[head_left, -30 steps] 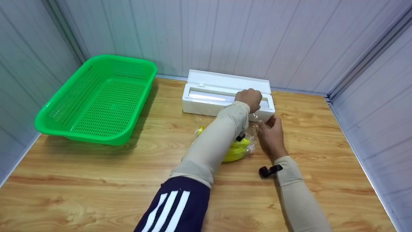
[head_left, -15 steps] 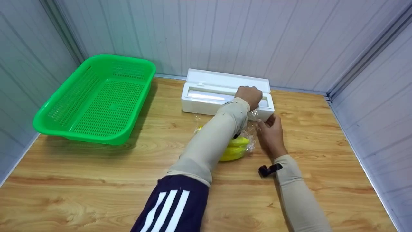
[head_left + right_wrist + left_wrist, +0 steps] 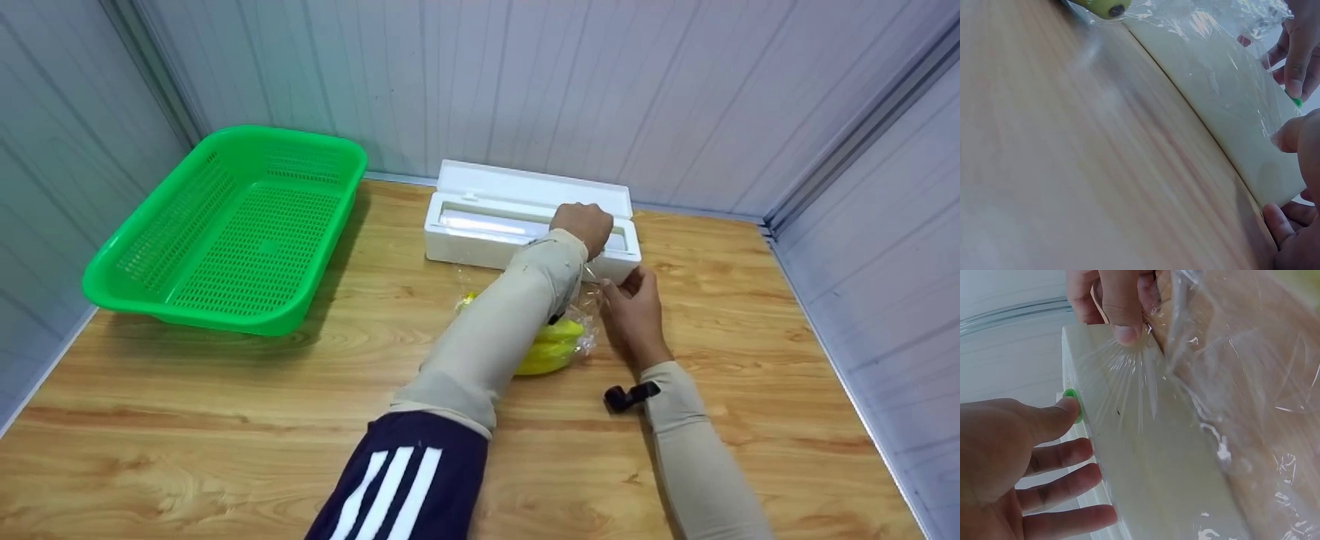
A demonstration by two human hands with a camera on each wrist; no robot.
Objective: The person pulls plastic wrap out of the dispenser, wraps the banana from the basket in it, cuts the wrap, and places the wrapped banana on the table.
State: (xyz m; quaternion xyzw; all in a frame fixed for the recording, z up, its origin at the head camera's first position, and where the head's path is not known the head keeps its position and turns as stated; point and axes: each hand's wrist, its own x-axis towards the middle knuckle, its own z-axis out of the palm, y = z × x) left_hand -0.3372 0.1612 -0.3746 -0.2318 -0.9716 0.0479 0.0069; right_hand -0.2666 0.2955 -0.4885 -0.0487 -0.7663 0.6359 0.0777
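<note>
A white cling film dispenser [image 3: 465,247] stands with its lid raised, a roll of film [image 3: 491,223] inside. My left hand [image 3: 583,227] is over its front edge, thumb on a green slider [image 3: 1073,404] and the other fingers extended along the edge. At the right end, my right hand [image 3: 636,315] holds the cling film [image 3: 1134,377] at the box front, creases fanning out from the thumb; its other fingers are bent by the box's lower corner. Yellow bananas [image 3: 551,355] lie in the film before the box, partly hidden by my left forearm.
A green perforated basket [image 3: 225,319] sits on the wooden table [image 3: 300,420] at the left. Panelled walls [image 3: 390,82] enclose the back and both sides, with the raised lid [image 3: 532,184] close to the back wall.
My left hand has shifted very slightly to the right along the dispenser. The right hand, bananas and basket stay in place; the whole view sways a little.
</note>
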